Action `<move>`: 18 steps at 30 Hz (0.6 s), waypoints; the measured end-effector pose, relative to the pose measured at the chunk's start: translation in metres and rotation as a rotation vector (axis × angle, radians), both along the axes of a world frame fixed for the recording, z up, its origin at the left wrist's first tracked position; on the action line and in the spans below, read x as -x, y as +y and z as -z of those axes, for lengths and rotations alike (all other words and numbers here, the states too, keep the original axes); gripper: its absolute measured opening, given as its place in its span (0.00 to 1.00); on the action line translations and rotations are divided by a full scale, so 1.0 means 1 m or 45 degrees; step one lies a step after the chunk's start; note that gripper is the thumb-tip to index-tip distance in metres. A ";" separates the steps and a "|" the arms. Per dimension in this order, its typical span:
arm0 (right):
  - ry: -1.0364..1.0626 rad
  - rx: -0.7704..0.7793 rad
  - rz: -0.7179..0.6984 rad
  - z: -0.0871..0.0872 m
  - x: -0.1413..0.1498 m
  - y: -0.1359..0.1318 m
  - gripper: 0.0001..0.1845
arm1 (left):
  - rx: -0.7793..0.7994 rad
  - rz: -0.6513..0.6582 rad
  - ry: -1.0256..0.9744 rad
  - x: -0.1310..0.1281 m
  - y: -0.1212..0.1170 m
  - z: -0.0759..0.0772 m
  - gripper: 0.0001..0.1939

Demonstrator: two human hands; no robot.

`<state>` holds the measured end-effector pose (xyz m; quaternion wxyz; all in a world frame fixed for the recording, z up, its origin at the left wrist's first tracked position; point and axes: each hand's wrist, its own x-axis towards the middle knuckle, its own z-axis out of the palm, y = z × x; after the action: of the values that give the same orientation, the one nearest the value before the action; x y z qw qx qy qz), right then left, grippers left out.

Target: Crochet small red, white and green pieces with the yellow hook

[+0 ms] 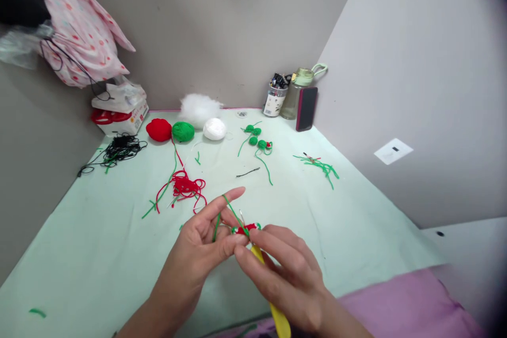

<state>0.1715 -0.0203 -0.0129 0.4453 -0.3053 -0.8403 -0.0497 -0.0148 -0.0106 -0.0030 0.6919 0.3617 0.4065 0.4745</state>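
Evidently, the small red crocheted piece with green-and-white ends (251, 227) is only part made: a green yarn strand (233, 208) runs from it up over the raised index finger of the left hand (202, 235), so it looks unfastened. It sits between the hands, its stitches tight and bumpy. The left thumb pinches it against a finger behind; the right hand (287, 266) has its fingers clamped on a crochet hook with a smooth yellow handle (279, 318) and slim metal shaft, the handle pointing towards five o'clock.

From the piece, at twelve o'clock, lie little round green crocheted balls (253, 140), apparently finished but with loose tails, one bearing a red patch. Towards eleven stand a plump red yarn ball (159, 130) and a green yarn ball (182, 131), then a smooth white yarn ball (214, 129) before fluffy white stuffing (200, 108), seemingly unused. A loopy red yarn tangle (188, 185) lies at ten, limp green yarn clippings (322, 167) near two, all on pale mint cloth (130, 264).
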 end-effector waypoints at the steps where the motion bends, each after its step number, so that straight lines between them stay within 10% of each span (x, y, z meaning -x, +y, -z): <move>1: 0.001 -0.001 -0.024 -0.001 -0.002 0.000 0.19 | 0.040 0.051 -0.046 0.001 0.001 -0.001 0.29; 8: 0.318 0.154 -0.239 0.000 -0.002 0.008 0.19 | 0.193 0.202 -0.157 0.006 0.006 -0.004 0.32; 18: 0.424 0.552 -0.315 -0.003 -0.014 0.000 0.21 | -0.122 0.095 0.171 0.009 0.010 0.003 0.32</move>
<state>0.1852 -0.0207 -0.0101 0.5040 -0.2925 -0.7776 0.2363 -0.0242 -0.0003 -0.0056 0.6622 0.4402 0.4151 0.4419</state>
